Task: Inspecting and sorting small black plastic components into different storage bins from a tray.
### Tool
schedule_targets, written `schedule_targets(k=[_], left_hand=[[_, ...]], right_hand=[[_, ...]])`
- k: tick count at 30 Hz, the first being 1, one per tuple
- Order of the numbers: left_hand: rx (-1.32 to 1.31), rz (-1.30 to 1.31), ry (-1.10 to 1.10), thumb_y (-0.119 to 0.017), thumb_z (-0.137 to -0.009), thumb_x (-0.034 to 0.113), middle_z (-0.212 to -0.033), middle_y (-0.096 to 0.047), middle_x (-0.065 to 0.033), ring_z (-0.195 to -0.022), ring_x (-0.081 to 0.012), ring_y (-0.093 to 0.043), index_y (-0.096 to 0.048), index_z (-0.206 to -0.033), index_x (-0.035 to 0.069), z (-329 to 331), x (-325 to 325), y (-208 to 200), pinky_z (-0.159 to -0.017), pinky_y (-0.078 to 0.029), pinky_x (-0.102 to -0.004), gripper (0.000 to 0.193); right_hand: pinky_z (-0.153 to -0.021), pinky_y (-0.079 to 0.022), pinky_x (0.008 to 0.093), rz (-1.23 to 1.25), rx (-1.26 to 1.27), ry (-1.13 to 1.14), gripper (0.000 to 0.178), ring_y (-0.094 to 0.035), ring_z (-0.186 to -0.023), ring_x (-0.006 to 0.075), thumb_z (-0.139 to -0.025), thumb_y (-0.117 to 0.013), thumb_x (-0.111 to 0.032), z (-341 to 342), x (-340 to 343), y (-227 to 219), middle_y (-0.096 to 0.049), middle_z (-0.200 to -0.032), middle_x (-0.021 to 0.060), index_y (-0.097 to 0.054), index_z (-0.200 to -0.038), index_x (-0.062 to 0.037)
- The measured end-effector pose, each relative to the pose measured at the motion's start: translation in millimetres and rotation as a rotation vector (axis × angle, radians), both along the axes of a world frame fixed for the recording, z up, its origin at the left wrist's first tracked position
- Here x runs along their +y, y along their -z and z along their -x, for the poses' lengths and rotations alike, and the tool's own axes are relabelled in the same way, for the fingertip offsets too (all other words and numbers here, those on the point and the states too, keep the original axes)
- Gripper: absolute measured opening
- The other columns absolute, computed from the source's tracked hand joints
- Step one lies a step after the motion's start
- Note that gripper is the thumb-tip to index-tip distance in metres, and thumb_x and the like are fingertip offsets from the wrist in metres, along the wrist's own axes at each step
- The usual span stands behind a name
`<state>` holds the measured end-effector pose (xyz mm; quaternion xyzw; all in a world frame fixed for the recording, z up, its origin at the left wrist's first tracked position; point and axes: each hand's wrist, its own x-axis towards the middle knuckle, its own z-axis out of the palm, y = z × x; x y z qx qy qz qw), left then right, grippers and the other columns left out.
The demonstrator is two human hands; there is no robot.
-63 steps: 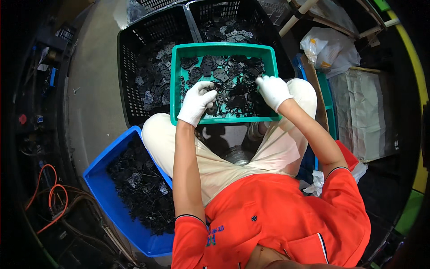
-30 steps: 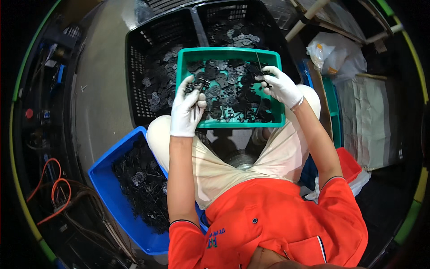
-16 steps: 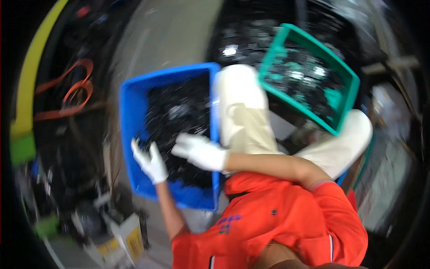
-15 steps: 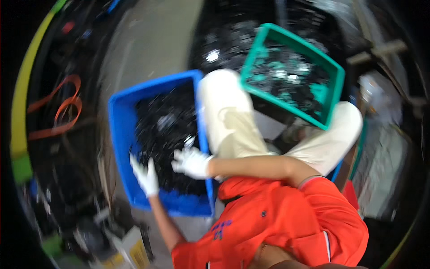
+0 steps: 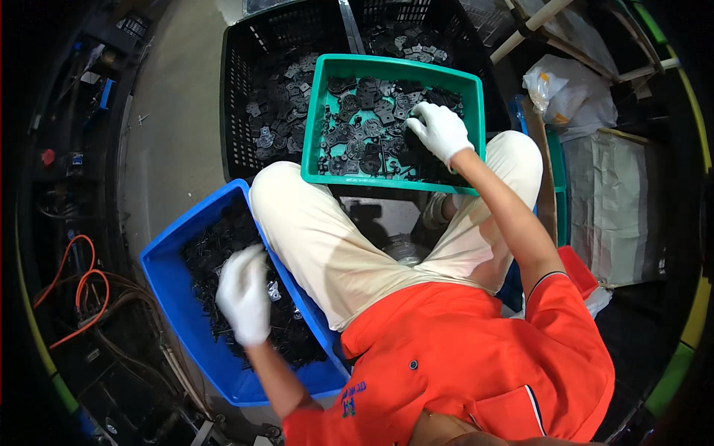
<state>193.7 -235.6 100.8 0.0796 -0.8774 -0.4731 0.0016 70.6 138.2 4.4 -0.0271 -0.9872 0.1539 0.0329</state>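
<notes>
Overhead, looking down on a seated person in an orange shirt (image 5: 461,357) and cream trousers (image 5: 335,238), both hands in white gloves. L hand (image 5: 244,294) is down in a blue crate (image 5: 167,286) on the floor at the person's left, resting on a heap of small black parts (image 5: 212,245) w/ thin stems. Glove is blurred; fingers look loosely curled over the heap, but can't tell if anything is pinched. R hand (image 5: 440,130) reaches fwd into a green tray (image 5: 316,119) that sits across the knees. It lies on flat black plastic pieces (image 5: 357,134) covering the tray floor; fingers slightly spread and bent, fingertips on the pieces near the tray's right side. Can't tell whether it grips one.

Behind the tray, two black mesh crates (image 5: 238,89) stand side by side, each w/ more flat black pieces inside. At the far left, orange cable (image 5: 78,286) loops on the concrete floor (image 5: 178,126). At the right, a white plastic bag (image 5: 569,93) and a pale sack (image 5: 613,201), just beside a red bin (image 5: 576,267).
</notes>
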Motion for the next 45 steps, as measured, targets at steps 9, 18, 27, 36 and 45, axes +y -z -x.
schedule_targets(k=[9, 18, 27, 36, 45], left_hand=[[-0.215, 0.717, 0.728, -0.068, -0.076, 0.035, -0.092, -0.064, -0.0180, -0.089, -0.0348, -0.062, -0.053, -0.100, 0.004, 134.9, 212.8, 84.1, -0.077, -0.049, -0.0430, 0.042], [-0.092, 0.785, 0.654, -0.051, -0.081, 0.007, -0.083, -0.066, -0.0174, -0.079, -0.0325, -0.066, -0.054, -0.099, 0.000, 129.3, 214.7, 101.7, -0.067, -0.052, -0.0402, 0.019], [-0.163, 0.851, 0.695, -0.052, -0.081, 0.010, -0.084, -0.065, -0.0185, -0.077, -0.0330, -0.065, -0.049, -0.101, 0.000, 129.9, 228.6, 98.2, -0.065, -0.051, -0.0412, 0.022], [-0.051, 0.151, 0.432, -0.059, -0.079, 0.007, -0.079, -0.061, -0.0126, -0.072, -0.0194, -0.062, -0.055, -0.107, 0.004, 144.9, 197.4, 124.3, -0.066, -0.049, -0.0313, 0.029], [-0.128, 0.364, 0.785, -0.067, -0.075, 0.026, -0.093, -0.063, -0.0173, -0.089, -0.0350, -0.059, -0.055, -0.108, 0.008, 128.9, 249.3, 93.6, -0.075, -0.047, -0.0405, 0.039]], right_hand=[[-0.083, -0.048, 0.0359, 0.325, -0.173, 0.226, 0.032, -0.062, -0.093, 0.0288, -0.070, -0.066, -0.027, 37.3, -4.4, 22.6, -0.066, -0.097, 0.0134, -0.067, -0.096, -0.0094], [-0.074, -0.049, 0.0389, 0.251, -0.141, -0.105, 0.023, -0.062, -0.082, 0.0325, -0.073, -0.057, -0.017, 1.2, 43.8, -44.0, -0.064, -0.088, 0.0163, -0.062, -0.093, -0.0078], [-0.065, -0.049, 0.0364, -0.485, -0.202, -0.511, 0.013, -0.061, -0.079, 0.0245, -0.077, -0.053, -0.014, -38.7, 29.4, 2.1, -0.063, -0.078, 0.0094, -0.065, -0.079, -0.0117], [-0.069, -0.048, 0.0416, 0.089, -0.054, -0.253, 0.013, -0.060, -0.079, 0.0330, -0.073, -0.060, -0.014, -22.4, 64.3, -29.3, -0.060, -0.080, 0.0149, -0.060, -0.085, -0.0078], [-0.075, -0.049, 0.0434, 0.000, -0.109, 0.028, 0.026, -0.061, -0.084, 0.0347, -0.082, -0.051, -0.021, 58.9, 47.3, -4.7, -0.063, -0.089, 0.0180, -0.057, -0.102, -0.0061]])
